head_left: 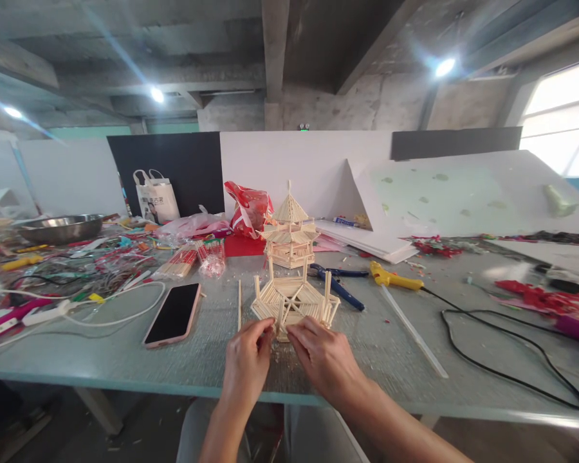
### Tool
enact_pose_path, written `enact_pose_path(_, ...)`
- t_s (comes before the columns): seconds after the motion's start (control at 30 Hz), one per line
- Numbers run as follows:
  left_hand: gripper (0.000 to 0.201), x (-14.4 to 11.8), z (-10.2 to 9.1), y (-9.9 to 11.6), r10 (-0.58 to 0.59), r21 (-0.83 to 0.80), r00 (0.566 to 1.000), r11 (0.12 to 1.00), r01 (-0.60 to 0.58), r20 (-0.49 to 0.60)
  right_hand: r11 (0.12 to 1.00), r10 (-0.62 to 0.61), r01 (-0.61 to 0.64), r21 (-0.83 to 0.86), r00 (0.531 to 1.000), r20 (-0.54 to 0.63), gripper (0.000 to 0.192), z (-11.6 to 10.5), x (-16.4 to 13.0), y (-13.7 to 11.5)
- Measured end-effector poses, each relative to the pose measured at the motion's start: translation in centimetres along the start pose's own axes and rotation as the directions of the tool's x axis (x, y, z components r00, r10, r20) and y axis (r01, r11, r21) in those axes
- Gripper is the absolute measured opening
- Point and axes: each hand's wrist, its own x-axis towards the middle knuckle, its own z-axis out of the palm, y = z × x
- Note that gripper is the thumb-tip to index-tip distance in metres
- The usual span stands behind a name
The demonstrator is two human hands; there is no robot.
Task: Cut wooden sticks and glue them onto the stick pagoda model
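Observation:
In front of me stands a hexagonal base [275, 292] built of thin pale wooden sticks, with short upright posts and a crossed stick lattice [292, 305] at its near side. My left hand [249, 354] is closed at the base's near left edge, thumb and forefinger together. Opposite it, my right hand [321, 354] pinches the near right edge, its fingertips partly hidden behind the knuckles. Just behind rises a tiered stick pagoda top [290, 235] with a pointed roof. Left of the base lies a loose wooden stick [240, 305].
A phone [172, 315] lies to the left near a white cable [125, 315]. Blue-handled pliers [342, 289], a yellow glue gun [395, 278], a glue stick [415, 334] and a black cord [506, 344] lie right. Bundled sticks [178, 262] and a metal bowl [62, 228] sit farther back left.

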Motion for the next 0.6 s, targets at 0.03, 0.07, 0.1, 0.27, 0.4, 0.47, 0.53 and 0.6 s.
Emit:
enact_pose_path(0.03,0.025,0.0,0.0,0.0,-0.002,-0.002,1.000,1.000,0.002,0.001,1.000,-0.004,0.004,-0.009,1.000,-0.001,0.027,0.0,0.0,0.0)
enact_pose_path(0.07,0.025,0.0,0.0,0.0,-0.004,-0.004,1.000,1.000,0.004,0.002,1.000,-0.005,0.005,-0.016,1.000,0.001,0.027,0.1,-0.1,0.0)
enact_pose_path(0.1,0.025,-0.1,0.0,0.0,-0.007,-0.006,1.000,1.000,0.007,0.003,1.000,-0.001,0.002,-0.020,1.000,0.007,0.026,0.1,-0.1,0.1)
enact_pose_path(0.27,0.026,-0.1,0.1,-0.1,-0.020,-0.014,1.000,1.000,0.020,0.006,1.000,0.018,-0.018,-0.020,0.999,0.047,0.025,0.2,0.0,0.2)
enact_pose_path(0.4,0.027,-0.1,0.2,-0.1,-0.018,-0.016,1.000,1.000,0.019,0.011,0.999,0.025,-0.024,-0.028,0.999,0.038,0.025,0.0,0.2,0.0)
enact_pose_path(0.47,0.026,-0.1,0.1,-0.1,-0.021,-0.011,1.000,1.000,0.021,0.008,1.000,0.006,-0.006,-0.003,1.000,-0.009,0.024,-0.6,0.0,-0.1)
enact_pose_path(0.53,0.026,-0.1,0.1,-0.2,-0.027,0.000,1.000,1.000,0.027,0.004,0.998,-0.028,0.034,0.057,0.996,-0.087,0.022,-1.9,-0.7,0.0)
enact_pose_path(0.6,0.026,-0.1,0.0,-0.3,-0.034,0.012,0.999,0.999,0.034,-0.001,0.989,-0.061,0.082,0.125,0.985,-0.161,0.020,-3.9,-1.5,0.5)
